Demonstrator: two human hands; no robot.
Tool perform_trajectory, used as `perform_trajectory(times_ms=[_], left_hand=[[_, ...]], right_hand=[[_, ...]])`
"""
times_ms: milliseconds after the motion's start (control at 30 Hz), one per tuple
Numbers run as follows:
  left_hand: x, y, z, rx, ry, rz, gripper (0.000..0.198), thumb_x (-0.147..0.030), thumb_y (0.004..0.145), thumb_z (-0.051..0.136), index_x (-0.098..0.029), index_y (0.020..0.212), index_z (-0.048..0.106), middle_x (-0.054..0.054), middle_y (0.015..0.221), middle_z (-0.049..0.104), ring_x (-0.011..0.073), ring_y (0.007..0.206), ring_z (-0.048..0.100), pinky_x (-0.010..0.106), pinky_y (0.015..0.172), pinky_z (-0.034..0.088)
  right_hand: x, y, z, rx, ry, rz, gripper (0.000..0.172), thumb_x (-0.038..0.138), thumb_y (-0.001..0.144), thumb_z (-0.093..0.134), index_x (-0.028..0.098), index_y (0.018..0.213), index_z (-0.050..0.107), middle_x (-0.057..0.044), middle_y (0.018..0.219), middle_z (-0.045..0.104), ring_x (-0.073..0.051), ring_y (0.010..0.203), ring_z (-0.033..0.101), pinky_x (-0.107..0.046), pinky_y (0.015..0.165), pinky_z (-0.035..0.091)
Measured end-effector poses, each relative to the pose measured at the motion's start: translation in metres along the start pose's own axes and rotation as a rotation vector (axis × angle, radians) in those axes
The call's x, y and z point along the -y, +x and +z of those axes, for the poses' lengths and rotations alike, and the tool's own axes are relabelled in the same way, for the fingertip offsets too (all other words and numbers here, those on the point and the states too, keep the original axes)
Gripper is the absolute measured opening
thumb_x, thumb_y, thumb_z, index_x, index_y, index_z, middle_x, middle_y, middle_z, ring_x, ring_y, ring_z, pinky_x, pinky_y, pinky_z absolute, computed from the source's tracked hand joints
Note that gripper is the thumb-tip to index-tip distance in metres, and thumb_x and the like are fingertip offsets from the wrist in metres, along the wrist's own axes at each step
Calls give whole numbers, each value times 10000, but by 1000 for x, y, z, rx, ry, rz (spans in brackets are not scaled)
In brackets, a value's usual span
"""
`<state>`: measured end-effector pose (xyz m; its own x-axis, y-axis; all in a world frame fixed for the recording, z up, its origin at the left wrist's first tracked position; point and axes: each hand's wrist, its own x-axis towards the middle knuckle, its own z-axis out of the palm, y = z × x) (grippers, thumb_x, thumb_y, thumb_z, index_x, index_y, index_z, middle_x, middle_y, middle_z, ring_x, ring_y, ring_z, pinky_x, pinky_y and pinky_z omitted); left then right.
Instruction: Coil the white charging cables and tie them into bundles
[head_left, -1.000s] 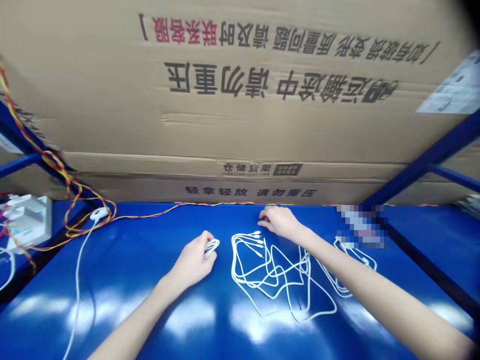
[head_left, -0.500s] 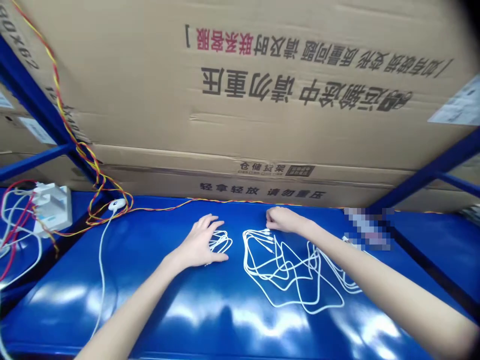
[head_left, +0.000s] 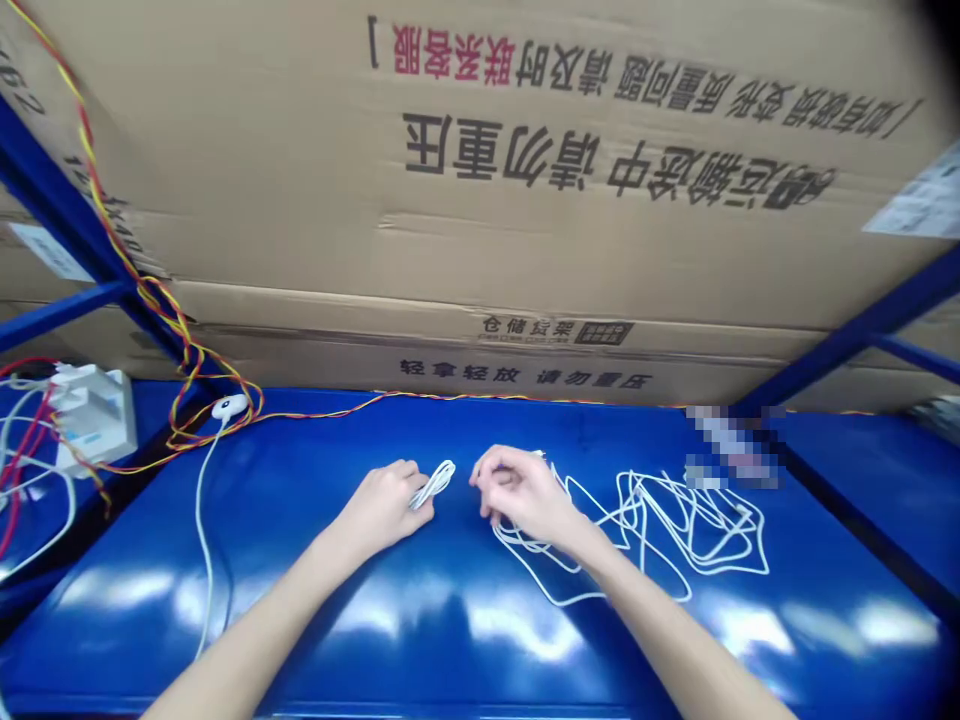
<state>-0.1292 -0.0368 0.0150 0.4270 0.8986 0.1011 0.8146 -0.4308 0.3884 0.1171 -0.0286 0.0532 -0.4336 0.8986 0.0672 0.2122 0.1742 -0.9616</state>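
My left hand (head_left: 382, 505) is closed on a small coiled bundle of white cable (head_left: 433, 482) lying on the blue shelf surface (head_left: 315, 580). My right hand (head_left: 521, 495) sits just to its right, fingers curled and pinching the end of a loose white cable. That cable runs off in a tangled heap of white cable (head_left: 675, 520) spread over the shelf to the right of my right hand.
Large cardboard boxes (head_left: 525, 200) wall off the back. A red-yellow twisted wire (head_left: 187, 400) and a white cord with a small puck (head_left: 229, 406) lie at the left, beside a white box (head_left: 94, 415). Blue rack beams (head_left: 847, 335) stand at both sides.
My left hand went from flat over the small coil to gripping it. My right hand pulled the cable end toward me and leftward, dragging the tangle along.
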Motion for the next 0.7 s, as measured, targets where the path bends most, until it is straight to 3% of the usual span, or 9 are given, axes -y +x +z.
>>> perform_trajectory(times_ms=[100,200,333,400,533,700], left_hand=[[5,1,-1,-22,-97,-62,173,-215,841,612,-207,744,755,34,738,629,177,716,600,282,691,426],[6,1,-4,-79,-314,-181,156,-258,817,655,-190,767,787,16,722,652,150,649,580,259,624,401],[-6,0,-2,-65,-893,-353,241,-356,773,754,-150,879,820,32,737,717,150,600,592,243,567,421],[-15,0,3,-59,-1023,-371,253,-367,761,774,-140,861,822,44,731,728,161,614,617,245,583,452],[-23,-2,14,-153,-893,-357,214,-302,758,756,-153,884,842,58,808,730,174,682,654,249,627,498],[-18,-3,19,-151,-790,-346,179,-284,767,728,-170,838,846,42,776,681,143,629,620,230,566,477]], right_hand=[[-21,-9,33,50,188,85,77,204,726,677,198,783,625,-2,674,710,-181,626,721,-289,602,578],[-37,-8,42,33,192,107,134,164,672,716,194,767,626,-6,703,735,-177,649,733,-271,618,571],[-43,-5,45,-36,187,84,145,214,742,725,206,802,593,5,706,725,-169,651,730,-278,634,585],[-43,-5,50,-73,158,39,143,277,806,724,208,838,603,-7,752,733,-172,697,737,-279,649,596],[-42,-8,54,-55,103,-33,140,301,905,666,222,1017,638,-27,908,753,-181,841,752,-301,752,617],[-45,-13,45,-67,-126,-153,47,252,977,590,231,937,575,-23,898,693,-180,851,710,-330,821,579]])
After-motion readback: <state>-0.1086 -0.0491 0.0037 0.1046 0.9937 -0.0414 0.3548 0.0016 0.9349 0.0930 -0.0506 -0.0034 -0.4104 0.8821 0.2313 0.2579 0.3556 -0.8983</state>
